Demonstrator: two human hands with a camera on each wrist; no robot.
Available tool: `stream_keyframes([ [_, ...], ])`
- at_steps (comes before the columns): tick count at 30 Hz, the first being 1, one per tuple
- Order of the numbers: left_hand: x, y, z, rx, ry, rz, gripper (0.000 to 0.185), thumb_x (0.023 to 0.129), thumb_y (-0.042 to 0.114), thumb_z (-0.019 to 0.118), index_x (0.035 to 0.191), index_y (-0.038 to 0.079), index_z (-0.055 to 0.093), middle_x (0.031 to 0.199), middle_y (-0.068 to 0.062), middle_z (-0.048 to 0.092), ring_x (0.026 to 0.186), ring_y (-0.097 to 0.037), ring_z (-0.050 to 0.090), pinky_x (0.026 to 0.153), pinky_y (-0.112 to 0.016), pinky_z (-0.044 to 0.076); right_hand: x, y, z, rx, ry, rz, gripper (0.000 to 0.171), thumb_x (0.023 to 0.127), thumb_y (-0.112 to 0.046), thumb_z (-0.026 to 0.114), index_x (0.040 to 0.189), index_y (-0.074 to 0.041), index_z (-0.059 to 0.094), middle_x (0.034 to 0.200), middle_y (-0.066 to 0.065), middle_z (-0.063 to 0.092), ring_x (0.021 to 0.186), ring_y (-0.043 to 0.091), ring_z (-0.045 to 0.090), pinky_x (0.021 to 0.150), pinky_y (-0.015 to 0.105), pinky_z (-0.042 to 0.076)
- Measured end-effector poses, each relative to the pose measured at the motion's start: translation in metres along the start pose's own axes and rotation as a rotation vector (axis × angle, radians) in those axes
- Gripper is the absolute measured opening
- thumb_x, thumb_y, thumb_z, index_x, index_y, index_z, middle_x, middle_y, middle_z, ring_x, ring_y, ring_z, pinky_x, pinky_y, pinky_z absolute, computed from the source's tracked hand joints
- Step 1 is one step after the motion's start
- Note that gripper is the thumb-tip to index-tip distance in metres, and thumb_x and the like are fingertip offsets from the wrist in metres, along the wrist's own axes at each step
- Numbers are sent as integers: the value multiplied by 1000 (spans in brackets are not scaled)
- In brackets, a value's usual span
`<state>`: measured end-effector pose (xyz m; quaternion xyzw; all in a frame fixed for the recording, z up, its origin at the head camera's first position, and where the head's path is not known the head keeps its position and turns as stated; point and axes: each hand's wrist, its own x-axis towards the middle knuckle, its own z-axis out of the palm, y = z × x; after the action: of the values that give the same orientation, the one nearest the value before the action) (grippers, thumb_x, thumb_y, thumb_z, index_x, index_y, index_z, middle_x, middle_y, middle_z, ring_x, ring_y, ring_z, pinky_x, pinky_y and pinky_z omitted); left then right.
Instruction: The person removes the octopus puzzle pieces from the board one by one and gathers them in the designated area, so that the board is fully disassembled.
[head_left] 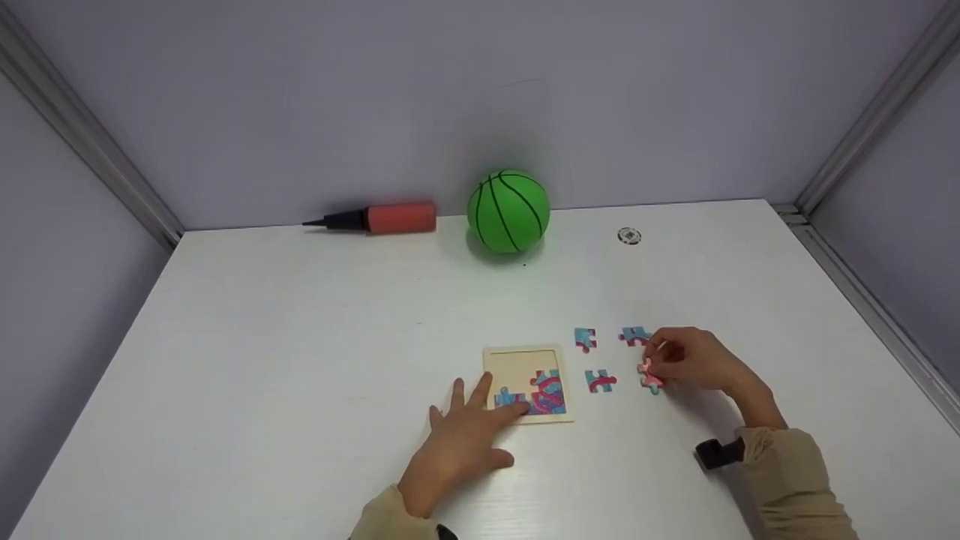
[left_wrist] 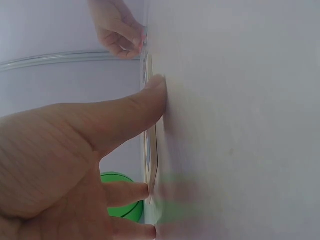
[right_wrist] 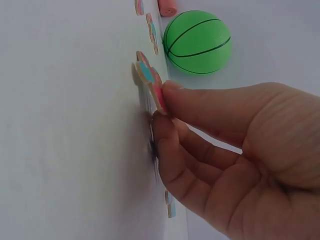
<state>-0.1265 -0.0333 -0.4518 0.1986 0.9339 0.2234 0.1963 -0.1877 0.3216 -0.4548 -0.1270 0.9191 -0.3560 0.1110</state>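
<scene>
Beige sleeves (head_left: 784, 465) lie nearest, your left hand (head_left: 459, 439) with its grip spread and fingers straight over the left and near edges of a square pale wooden puzzle tray (head_left: 525, 349) partly filled with blue, pink and purple jigsaw pieces (head_left: 551, 397). Right of it, your right hand's (head_left: 697, 360) grip pinches a tilted pink-and-blue jigsaw piece (head_left: 648, 376) near three loose blue-and-pink jigsaw pieces (head_left: 600, 381) on the white table (head_left: 300, 337). Farther back sit a round patterned chip (head_left: 629, 236), a green black-lined ball (head_left: 509, 211) and a red-and-black hand pump (head_left: 401, 217).
</scene>
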Motion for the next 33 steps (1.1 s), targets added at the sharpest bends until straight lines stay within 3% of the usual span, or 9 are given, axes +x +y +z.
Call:
stream_keyframes([
  [10, -1, -2, 1, 18, 3, 6, 61, 80, 32, 77, 136, 34, 54, 157, -16, 21, 138, -54, 13, 93, -78, 21, 2, 2, 3, -67, 15, 15, 9, 86, -2, 67, 93, -5, 62, 78, 2, 55, 74, 19, 49, 62, 24, 44],
  [17, -2, -2, 3, 19, 21, 23, 61, 80, 30, 77, 136, 36, 53, 156, -17, 21, 137, -54, 14, 92, -78, 22, 2, -2, 2, -88, 63, 38, 6, 88, -10, 67, 92, -7, 63, 78, 1, 56, 73, 18, 49, 61, 29, 43],
  [23, -1, -1, 2, 44, -3, 1, 61, 80, 31, 77, 135, 41, 53, 157, -16, 19, 138, -54, 12, 93, -77, 22, 8, -22, 10, 20, 156, 29, 11, 91, -17, 65, 97, -7, 67, 83, 4, 59, 76, 20, 51, 63, 27, 45],
  [27, 1, 0, 1, 43, -10, -5, 60, 79, 31, 77, 134, 41, 55, 157, -17, 19, 138, -54, 11, 94, -77, 21, 15, -36, 23, 94, 113, 0, 15, 91, -17, 66, 99, -5, 67, 89, 4, 63, 81, 21, 56, 67, 27, 48],
  [33, 2, 1, 0, 46, -18, -15, 59, 79, 31, 78, 133, 42, 55, 157, -16, 19, 139, -53, 11, 94, -77, 21, 32, -60, 44, 73, 30, -84, 11, 91, -14, 66, 97, -5, 67, 91, 2, 65, 86, 19, 60, 77, 35, 50],
])
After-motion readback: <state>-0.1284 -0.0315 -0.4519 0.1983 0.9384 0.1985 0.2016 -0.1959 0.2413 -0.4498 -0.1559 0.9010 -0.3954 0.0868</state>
